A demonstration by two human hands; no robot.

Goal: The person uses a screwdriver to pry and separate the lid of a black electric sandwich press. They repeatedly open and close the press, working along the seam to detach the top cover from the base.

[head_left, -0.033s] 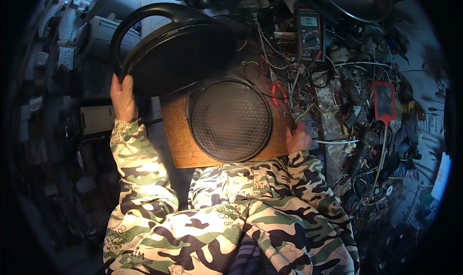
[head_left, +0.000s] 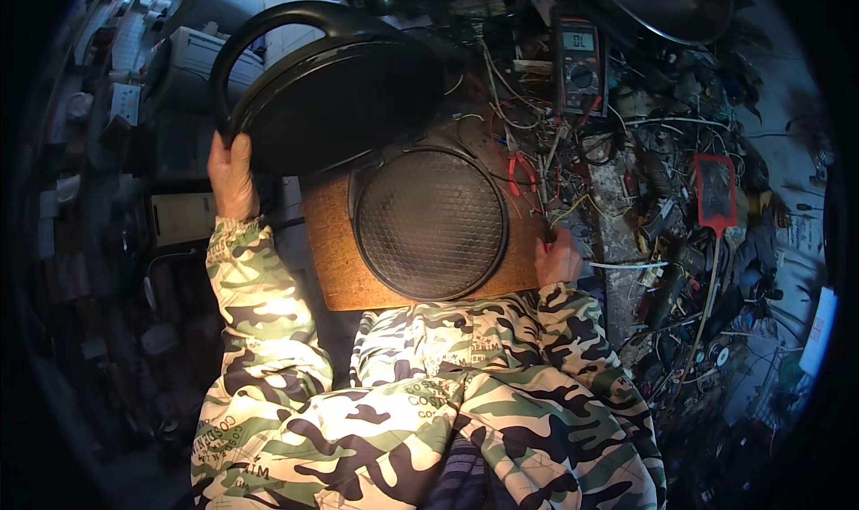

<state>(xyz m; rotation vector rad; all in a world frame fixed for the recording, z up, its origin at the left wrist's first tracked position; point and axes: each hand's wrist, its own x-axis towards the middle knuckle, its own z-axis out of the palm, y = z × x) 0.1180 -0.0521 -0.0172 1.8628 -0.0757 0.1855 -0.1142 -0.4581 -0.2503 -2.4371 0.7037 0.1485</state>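
A round black electric griddle stands opened on a brown wooden board. Its lower plate has a honeycomb pattern and faces up. The raised lid leans back at the far left, its dark inside turned toward me. My left hand grips the lower end of the lid's large curved handle, thumb on the near side. Beside the plate's right edge, my right hand is closed with fingers curled. A thin dark thing sticks up from it, too shadowed to name.
Red-handled pliers lie among tangled wires right of the griddle. A multimeter stands behind them. Heaped parts and cables cover the right side, with a red-rimmed fly swatter there. A metal bowl sits at the far right.
The whole view has shifted slightly. Both hands keep their grips, and the lid stays raised.
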